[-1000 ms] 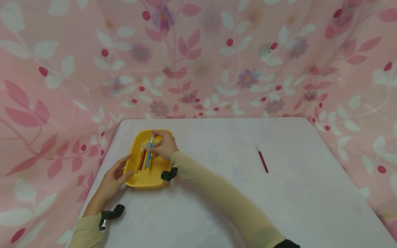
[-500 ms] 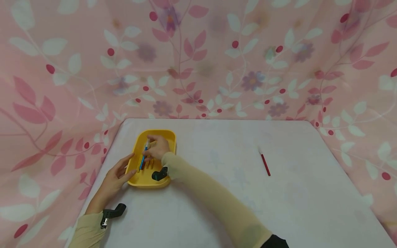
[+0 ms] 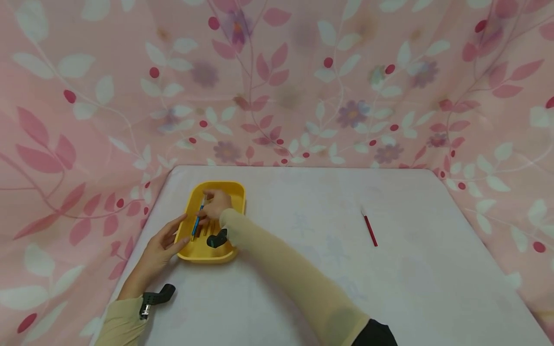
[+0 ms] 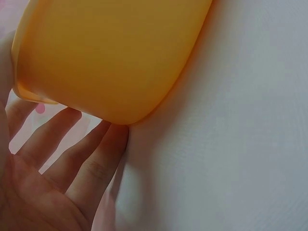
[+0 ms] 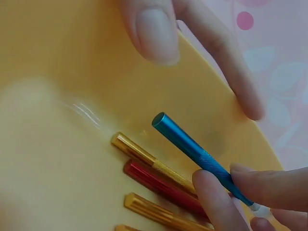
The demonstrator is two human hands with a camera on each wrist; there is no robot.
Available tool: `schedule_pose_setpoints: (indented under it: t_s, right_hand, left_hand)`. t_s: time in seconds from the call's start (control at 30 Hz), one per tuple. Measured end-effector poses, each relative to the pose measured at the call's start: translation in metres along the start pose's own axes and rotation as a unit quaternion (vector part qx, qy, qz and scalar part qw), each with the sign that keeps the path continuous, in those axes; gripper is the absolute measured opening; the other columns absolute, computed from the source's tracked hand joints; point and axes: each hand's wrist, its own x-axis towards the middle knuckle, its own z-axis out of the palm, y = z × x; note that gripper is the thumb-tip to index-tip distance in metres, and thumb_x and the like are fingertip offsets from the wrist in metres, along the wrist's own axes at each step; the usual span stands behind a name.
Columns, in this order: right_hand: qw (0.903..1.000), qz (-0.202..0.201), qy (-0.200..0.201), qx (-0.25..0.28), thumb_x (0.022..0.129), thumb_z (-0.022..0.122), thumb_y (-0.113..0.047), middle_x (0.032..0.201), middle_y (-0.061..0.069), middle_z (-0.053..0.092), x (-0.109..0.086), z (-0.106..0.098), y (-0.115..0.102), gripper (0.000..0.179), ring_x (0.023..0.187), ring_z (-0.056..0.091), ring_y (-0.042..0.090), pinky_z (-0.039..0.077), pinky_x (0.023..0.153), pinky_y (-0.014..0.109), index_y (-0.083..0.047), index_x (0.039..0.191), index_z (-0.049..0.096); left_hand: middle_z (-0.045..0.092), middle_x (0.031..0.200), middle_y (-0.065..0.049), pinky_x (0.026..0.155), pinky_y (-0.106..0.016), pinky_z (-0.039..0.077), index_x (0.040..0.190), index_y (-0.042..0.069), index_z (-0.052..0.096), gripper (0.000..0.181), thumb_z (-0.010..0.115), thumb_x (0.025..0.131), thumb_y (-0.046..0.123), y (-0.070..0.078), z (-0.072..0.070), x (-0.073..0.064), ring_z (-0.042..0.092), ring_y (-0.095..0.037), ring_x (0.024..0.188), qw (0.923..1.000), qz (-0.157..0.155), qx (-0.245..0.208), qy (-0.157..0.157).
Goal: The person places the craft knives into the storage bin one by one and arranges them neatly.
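Note:
A yellow tray (image 3: 237,192) stands at the left of the table. My left hand (image 3: 160,247) grips its left wall, thumb over the rim and fingers against the outside (image 4: 120,53). Above the tray floor, my right hand (image 3: 216,203) pinches a blue craft knife (image 5: 178,137) near its clear-capped tip, its butt pointing towards the near end. Beneath it lie a gold craft knife (image 5: 137,151), a red craft knife (image 5: 156,185) and more gold ones, partly hidden by my fingers. Nearest the tray's left wall is the blue knife.
Another red craft knife (image 3: 370,230) with a pale tip lies alone at the right of the white-covered table (image 3: 298,269). Pink floral cloth (image 3: 277,86) hangs behind and on both sides of the table.
My right hand has carried the blue craft knife leftward and lower, over the other knives to the tray's left side. My left hand keeps its hold on the tray.

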Motion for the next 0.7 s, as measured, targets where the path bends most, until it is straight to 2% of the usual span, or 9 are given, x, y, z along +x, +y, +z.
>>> schedule_pose_setpoints:
  t_s: [0.13, 0.17, 0.33, 0.43, 0.53, 0.7]
  right_hand:
    - [0.9999, 0.003, -0.003, 0.010, 0.084, 0.089, 0.013, 0.131, 0.008, 0.069, -0.003, 0.004, -0.002, 0.071, 0.075, 0.077, 0.028, 0.067, 0.064, 0.041, -0.012, 0.147, 0.071]
    - [1.0000, 0.000, -0.002, 0.004, 0.083, 0.090, 0.012, 0.130, 0.007, 0.069, -0.004, 0.005, -0.003, 0.070, 0.078, 0.076, 0.026, 0.068, 0.065, 0.040, -0.012, 0.146, 0.071]
    - [0.9974, -0.028, 0.013, -0.066, 0.081, 0.096, 0.002, 0.123, 0.004, 0.071, -0.006, 0.008, -0.003, 0.068, 0.098, 0.070, 0.014, 0.066, 0.079, 0.029, -0.014, 0.143, 0.074]
    - [0.9978, -0.016, 0.011, -0.063, 0.081, 0.096, 0.002, 0.118, 0.001, 0.070, -0.002, 0.010, -0.002, 0.068, 0.093, 0.072, 0.015, 0.066, 0.075, 0.029, -0.015, 0.142, 0.074]
    - [0.9985, 0.001, 0.007, -0.055, 0.080, 0.096, 0.004, 0.111, -0.002, 0.068, 0.005, 0.013, 0.000, 0.068, 0.089, 0.072, 0.016, 0.066, 0.066, 0.030, -0.015, 0.141, 0.075]
    - [0.9942, -0.006, 0.003, -0.108, 0.079, 0.100, -0.005, 0.111, -0.005, 0.069, 0.012, 0.015, 0.004, 0.068, 0.103, 0.068, 0.011, 0.063, 0.083, 0.023, -0.017, 0.141, 0.075]
  left_hand:
    - [0.030, 0.177, -0.019, 0.099, -0.006, 0.042, 0.174, 0.024, 0.033, 0.075, 0.071, 0.110, 0.032, 0.001, 0.000, -0.001, 0.039, -0.057, 0.152, 1.0000, 0.003, -0.002, -0.002]
    - [0.030, 0.177, -0.020, 0.099, -0.006, 0.043, 0.174, 0.024, 0.033, 0.075, 0.071, 0.110, 0.031, 0.001, 0.000, -0.001, 0.039, -0.057, 0.152, 1.0000, 0.002, -0.003, -0.003]
    - [0.032, 0.175, -0.024, 0.098, -0.006, 0.044, 0.174, 0.022, 0.032, 0.076, 0.071, 0.110, 0.027, 0.003, 0.001, 0.001, 0.042, -0.058, 0.150, 0.9999, 0.007, -0.012, -0.002]
    - [0.032, 0.175, -0.023, 0.098, -0.007, 0.045, 0.174, 0.023, 0.033, 0.076, 0.072, 0.109, 0.026, 0.004, 0.001, 0.002, 0.043, -0.057, 0.150, 0.9999, 0.007, -0.013, -0.002]
    - [0.032, 0.175, -0.022, 0.100, -0.008, 0.045, 0.174, 0.024, 0.032, 0.077, 0.072, 0.109, 0.027, 0.003, 0.001, 0.003, 0.043, -0.057, 0.150, 1.0000, 0.003, -0.009, -0.001]
    - [0.031, 0.176, -0.021, 0.101, -0.008, 0.044, 0.175, 0.024, 0.032, 0.077, 0.072, 0.109, 0.028, 0.002, 0.000, 0.002, 0.042, -0.056, 0.151, 1.0000, 0.000, -0.003, 0.000]
